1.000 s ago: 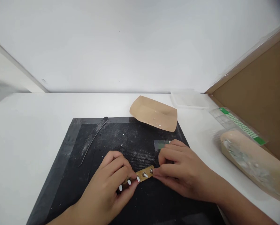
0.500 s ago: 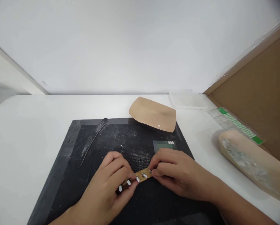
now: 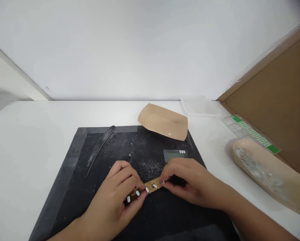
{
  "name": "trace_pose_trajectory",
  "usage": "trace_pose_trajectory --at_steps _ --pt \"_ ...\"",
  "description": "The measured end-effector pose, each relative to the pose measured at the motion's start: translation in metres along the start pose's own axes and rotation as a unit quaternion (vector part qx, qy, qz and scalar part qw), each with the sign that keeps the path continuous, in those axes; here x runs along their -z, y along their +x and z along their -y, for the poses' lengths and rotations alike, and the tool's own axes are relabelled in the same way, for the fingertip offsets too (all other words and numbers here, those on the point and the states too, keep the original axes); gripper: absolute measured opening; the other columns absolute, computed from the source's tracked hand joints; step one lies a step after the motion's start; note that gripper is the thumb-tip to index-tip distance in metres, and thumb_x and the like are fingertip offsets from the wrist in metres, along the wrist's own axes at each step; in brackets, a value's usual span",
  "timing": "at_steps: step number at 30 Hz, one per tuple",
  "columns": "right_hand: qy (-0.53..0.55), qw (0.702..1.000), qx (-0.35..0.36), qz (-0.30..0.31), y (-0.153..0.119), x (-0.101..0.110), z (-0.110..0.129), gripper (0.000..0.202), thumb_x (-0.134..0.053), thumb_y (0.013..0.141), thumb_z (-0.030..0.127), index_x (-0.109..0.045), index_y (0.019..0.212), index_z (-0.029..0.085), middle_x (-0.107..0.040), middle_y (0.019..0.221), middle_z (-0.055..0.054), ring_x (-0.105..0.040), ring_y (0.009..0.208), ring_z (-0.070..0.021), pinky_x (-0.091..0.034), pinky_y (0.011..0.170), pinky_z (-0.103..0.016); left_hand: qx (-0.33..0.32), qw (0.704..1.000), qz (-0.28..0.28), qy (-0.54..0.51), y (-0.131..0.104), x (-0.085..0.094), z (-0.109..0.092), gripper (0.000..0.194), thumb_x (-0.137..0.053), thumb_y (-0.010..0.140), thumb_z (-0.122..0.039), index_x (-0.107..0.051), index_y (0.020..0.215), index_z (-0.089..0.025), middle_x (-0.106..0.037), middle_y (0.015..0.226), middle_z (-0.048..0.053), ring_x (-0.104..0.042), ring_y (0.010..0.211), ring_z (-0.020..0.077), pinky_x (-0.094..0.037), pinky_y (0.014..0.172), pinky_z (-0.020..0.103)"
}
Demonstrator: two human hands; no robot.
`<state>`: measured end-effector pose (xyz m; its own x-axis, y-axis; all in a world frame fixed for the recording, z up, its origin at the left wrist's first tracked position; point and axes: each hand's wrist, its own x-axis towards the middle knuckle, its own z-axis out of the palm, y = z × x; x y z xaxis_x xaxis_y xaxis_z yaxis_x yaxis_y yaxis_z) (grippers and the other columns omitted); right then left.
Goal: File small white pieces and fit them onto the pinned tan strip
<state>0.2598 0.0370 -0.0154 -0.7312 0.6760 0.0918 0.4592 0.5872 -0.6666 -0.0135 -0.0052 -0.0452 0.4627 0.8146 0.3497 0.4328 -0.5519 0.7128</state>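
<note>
A narrow yellow-brown strip (image 3: 150, 185) lies at a slant over the black mat, bearing a row of several small white oval pieces that look like false nail tips. My left hand (image 3: 120, 197) is closed around the strip's left part, thumb below and fingers above. At the strip's right end, my right hand (image 3: 187, 179) pinches a small white nail tip (image 3: 163, 182) between thumb and forefinger. Another white nail tip (image 3: 154, 185) sits between the two hands, tilted on the strip. Fingers hide part of the strip's left portion.
The black mat (image 3: 72, 167) carries a dark curved nail file (image 3: 99, 149) and a small card with white pieces (image 3: 175, 154). Behind stands a brown paper tray (image 3: 162, 122). To the right are a tray of clear pieces (image 3: 263, 174), a green-white strip (image 3: 255, 134) and a clear plastic lid (image 3: 200, 107).
My right fingers have shifted slightly, and the white nail tip at their ends now shows more. My left hand keeps its hold on the strip.
</note>
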Motion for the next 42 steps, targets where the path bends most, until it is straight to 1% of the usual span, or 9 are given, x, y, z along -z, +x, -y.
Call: trace_pose_trajectory --at_steps 4,8,13,16,21,28,35,39,42 --pt "-0.011 0.999 0.049 -0.008 -0.001 -0.001 -0.004 0.012 -0.063 0.101 0.014 -0.068 0.098 0.024 -0.074 0.100 0.000 -0.067 0.088 -0.0118 -0.050 0.078 -0.024 -0.002 1.000 -0.004 -0.002 0.001 0.000 0.000 0.013 -0.065 0.098 -0.008 -0.065 0.096 -0.021 -0.068 0.090 0.004 -0.055 0.093 0.0216 -0.048 0.082 0.037" --pt "-0.022 0.998 0.053 -0.015 -0.001 0.000 -0.005 0.012 -0.066 0.100 0.013 -0.070 0.093 0.023 -0.075 0.098 0.000 -0.068 0.086 -0.0117 -0.050 0.076 -0.024 -0.002 1.000 -0.001 -0.001 0.000 -0.001 -0.001 0.013 -0.065 0.098 -0.007 -0.066 0.096 -0.021 -0.067 0.090 0.003 -0.054 0.093 0.0214 -0.048 0.084 0.037" --pt "-0.016 0.999 0.041 -0.014 0.000 0.001 -0.003 0.010 -0.065 0.102 0.016 -0.071 0.099 0.022 -0.074 0.093 -0.001 -0.067 0.083 -0.0128 -0.050 0.074 -0.024 -0.004 1.000 -0.001 -0.001 -0.001 0.000 -0.001 0.014 -0.065 0.098 -0.007 -0.065 0.096 -0.020 -0.067 0.090 0.003 -0.054 0.093 0.0212 -0.047 0.084 0.036" --pt "-0.017 0.998 0.058 -0.017 0.000 0.000 -0.005 0.010 -0.065 0.103 0.018 -0.073 0.104 0.023 -0.074 0.094 -0.001 -0.067 0.082 -0.0128 -0.050 0.073 -0.024 -0.002 1.000 0.001 -0.001 -0.001 0.000 -0.001 0.014 -0.065 0.098 -0.007 -0.065 0.096 -0.021 -0.067 0.090 0.003 -0.054 0.093 0.0213 -0.047 0.084 0.037" --pt "-0.028 0.997 0.067 -0.027 0.000 -0.002 -0.007 0.016 -0.065 0.102 0.018 -0.071 0.089 0.023 -0.073 0.092 0.000 -0.066 0.078 -0.0114 -0.046 0.069 -0.023 0.002 1.000 0.005 -0.001 0.000 0.001 -0.001 0.014 -0.065 0.098 -0.007 -0.065 0.097 -0.021 -0.067 0.091 0.003 -0.053 0.095 0.0213 -0.047 0.085 0.037" --pt "-0.007 0.999 0.032 -0.025 0.002 -0.001 -0.005 0.002 -0.068 0.103 0.024 -0.068 0.102 0.024 -0.071 0.088 0.003 -0.064 0.078 -0.0110 -0.045 0.070 -0.023 0.006 1.000 0.008 0.003 0.000 0.000 -0.001 0.014 -0.065 0.098 -0.008 -0.065 0.097 -0.021 -0.067 0.091 0.004 -0.054 0.094 0.0217 -0.047 0.084 0.037" --pt "-0.003 1.000 0.012 -0.001 0.001 -0.001 -0.001 0.014 -0.066 0.101 0.018 -0.066 0.112 0.027 -0.075 0.100 0.003 -0.066 0.089 -0.0129 -0.048 0.079 -0.025 0.003 1.000 0.008 0.017 -0.002 0.001 0.000 0.013 -0.067 0.098 -0.010 -0.066 0.100 -0.023 -0.068 0.093 0.004 -0.056 0.096 0.0226 -0.049 0.086 0.038" --pt "-0.011 1.000 0.027 -0.006 0.002 0.005 0.001 0.016 -0.070 0.099 0.024 -0.067 0.115 0.026 -0.074 0.104 0.000 -0.067 0.092 -0.0144 -0.051 0.080 -0.027 -0.019 0.999 -0.015 0.046 -0.002 0.008 0.000 0.023 -0.078 0.091 -0.019 -0.063 0.109 -0.020 -0.068 0.100 0.006 -0.057 0.100 0.0250 -0.050 0.089 0.041" --pt "-0.021 0.999 0.027 -0.034 0.000 0.015 -0.002 0.016 -0.074 0.098 0.030 -0.069 0.113 0.027 -0.074 0.104 -0.001 -0.068 0.093 -0.0153 -0.052 0.079 -0.027 -0.044 0.995 -0.064 0.063 0.000 0.016 -0.001 0.015 -0.071 0.095 -0.010 -0.063 0.103 -0.020 -0.069 0.095 0.005 -0.057 0.097 0.0233 -0.049 0.091 0.041"
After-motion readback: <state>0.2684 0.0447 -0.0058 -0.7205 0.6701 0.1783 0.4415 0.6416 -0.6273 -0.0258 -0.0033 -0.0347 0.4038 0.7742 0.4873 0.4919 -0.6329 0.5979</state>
